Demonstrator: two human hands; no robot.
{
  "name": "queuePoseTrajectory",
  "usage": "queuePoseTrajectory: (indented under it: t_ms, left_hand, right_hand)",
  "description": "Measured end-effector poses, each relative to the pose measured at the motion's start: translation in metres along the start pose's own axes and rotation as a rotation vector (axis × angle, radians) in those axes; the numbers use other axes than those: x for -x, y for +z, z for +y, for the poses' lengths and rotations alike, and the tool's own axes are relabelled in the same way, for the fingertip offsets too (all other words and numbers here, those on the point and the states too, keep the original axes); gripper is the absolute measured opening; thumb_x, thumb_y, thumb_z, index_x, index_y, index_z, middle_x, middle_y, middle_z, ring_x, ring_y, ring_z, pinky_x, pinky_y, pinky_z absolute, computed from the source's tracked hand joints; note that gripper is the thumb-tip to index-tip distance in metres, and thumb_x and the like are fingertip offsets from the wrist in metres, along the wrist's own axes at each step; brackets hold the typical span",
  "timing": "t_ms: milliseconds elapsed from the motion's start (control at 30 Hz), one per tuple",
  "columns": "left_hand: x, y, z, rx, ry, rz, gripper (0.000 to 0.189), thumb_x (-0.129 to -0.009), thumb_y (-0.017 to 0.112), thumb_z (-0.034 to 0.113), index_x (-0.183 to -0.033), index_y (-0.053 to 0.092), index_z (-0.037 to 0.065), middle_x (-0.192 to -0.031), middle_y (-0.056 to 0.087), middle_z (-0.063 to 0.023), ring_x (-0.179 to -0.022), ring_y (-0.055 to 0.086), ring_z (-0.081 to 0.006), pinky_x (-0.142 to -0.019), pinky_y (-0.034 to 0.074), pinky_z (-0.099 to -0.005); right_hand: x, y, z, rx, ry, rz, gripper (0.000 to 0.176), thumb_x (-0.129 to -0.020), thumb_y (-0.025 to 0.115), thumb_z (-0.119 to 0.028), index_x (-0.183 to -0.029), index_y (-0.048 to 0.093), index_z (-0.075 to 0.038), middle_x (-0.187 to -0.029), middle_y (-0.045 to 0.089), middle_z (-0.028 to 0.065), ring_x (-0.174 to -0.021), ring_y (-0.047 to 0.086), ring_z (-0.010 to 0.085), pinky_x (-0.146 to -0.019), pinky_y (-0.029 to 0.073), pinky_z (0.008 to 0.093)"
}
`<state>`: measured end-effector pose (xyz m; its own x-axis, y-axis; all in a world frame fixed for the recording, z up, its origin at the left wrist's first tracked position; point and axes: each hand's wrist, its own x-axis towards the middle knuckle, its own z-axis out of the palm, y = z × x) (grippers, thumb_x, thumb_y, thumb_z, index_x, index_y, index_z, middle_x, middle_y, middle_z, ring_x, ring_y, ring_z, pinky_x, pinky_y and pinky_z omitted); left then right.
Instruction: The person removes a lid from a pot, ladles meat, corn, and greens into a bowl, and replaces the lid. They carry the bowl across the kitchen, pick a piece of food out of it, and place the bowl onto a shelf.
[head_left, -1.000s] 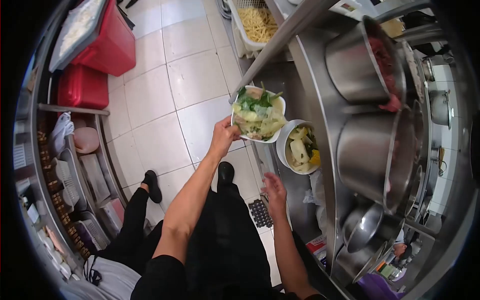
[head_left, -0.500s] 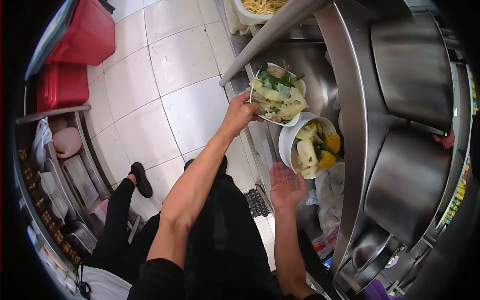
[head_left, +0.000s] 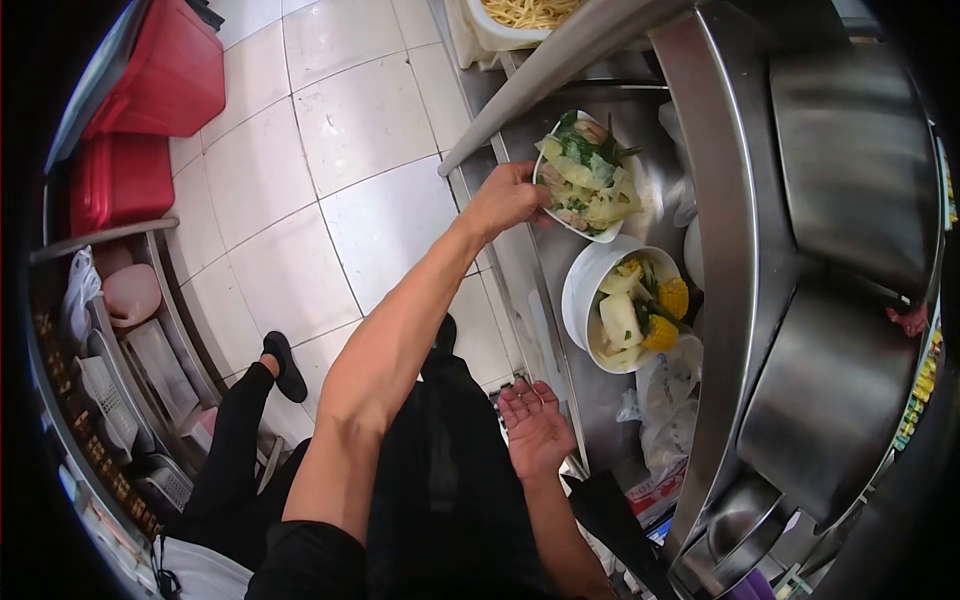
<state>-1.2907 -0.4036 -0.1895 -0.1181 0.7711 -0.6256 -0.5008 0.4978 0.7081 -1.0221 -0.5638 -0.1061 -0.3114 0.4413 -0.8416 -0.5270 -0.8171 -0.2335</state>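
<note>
My left hand [head_left: 510,200] grips the near rim of a white bowl [head_left: 597,234] of cabbage, dark leafy greens and pieces of meat. That bowl is tilted above the steel lower shelf. Just below it on the shelf is a round white bowl [head_left: 582,300] with corn cobs, pale vegetable chunks and greens; it is unheld. My right hand [head_left: 538,430] is palm up with its fingers apart and holds nothing. It is nearest to the round bowl, off the shelf's edge.
Clear plastic bags [head_left: 668,405] lie on the shelf beside the round bowl. A thick metal bar [head_left: 540,85] crosses above the shelf, near a container of noodles [head_left: 530,12]. Large steel pots [head_left: 815,385] line the right. Another person's shoe [head_left: 285,367] and red bins [head_left: 120,180] are at left.
My left hand has carried the cabbage bowl further in over the shelf. My right hand has drawn back from the round bowl toward my body.
</note>
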Motion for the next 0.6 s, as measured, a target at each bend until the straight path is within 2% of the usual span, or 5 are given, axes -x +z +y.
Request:
queuePoseTrajectory:
  t_ms: [233,333,600]
  left_hand:
    - [-0.017,-0.003,0.002,-0.091,-0.006,-0.035,0.043,-0.074,0.056,0.002,-0.116,0.055,-0.007,-0.099,0.064,-0.0145,-0.077,0.066,-0.0187,-0.07,0.057,-0.0281]
    - [-0.021,-0.003,0.004,-0.114,0.048,-0.002,0.038,-0.069,0.057,0.008,-0.102,0.06,-0.011,-0.084,0.066,-0.0135,-0.063,0.064,-0.0171,-0.063,0.055,-0.0283]
    - [-0.029,-0.003,0.015,-0.234,0.031,-0.014,0.03,-0.069,0.055,0.008,-0.093,0.066,-0.007,-0.072,0.067,-0.0122,-0.061,0.066,-0.0174,-0.063,0.054,-0.0292]
  right_hand:
    - [-0.003,0.017,0.002,0.19,-0.093,-0.12,0.041,-0.085,0.053,-0.014,-0.123,0.042,-0.003,-0.12,0.051,0.0191,-0.112,0.053,0.0339,-0.101,0.041,0.0449]
    - [-0.003,0.026,0.003,0.282,-0.12,-0.136,0.044,-0.084,0.055,-0.011,-0.124,0.04,-0.003,-0.12,0.05,0.0186,-0.111,0.053,0.0324,-0.101,0.041,0.0437]
    - [-0.01,0.034,0.005,0.382,-0.171,-0.173,0.048,-0.081,0.055,-0.009,-0.125,0.039,-0.002,-0.119,0.049,0.018,-0.108,0.054,0.0291,-0.098,0.043,0.0418]
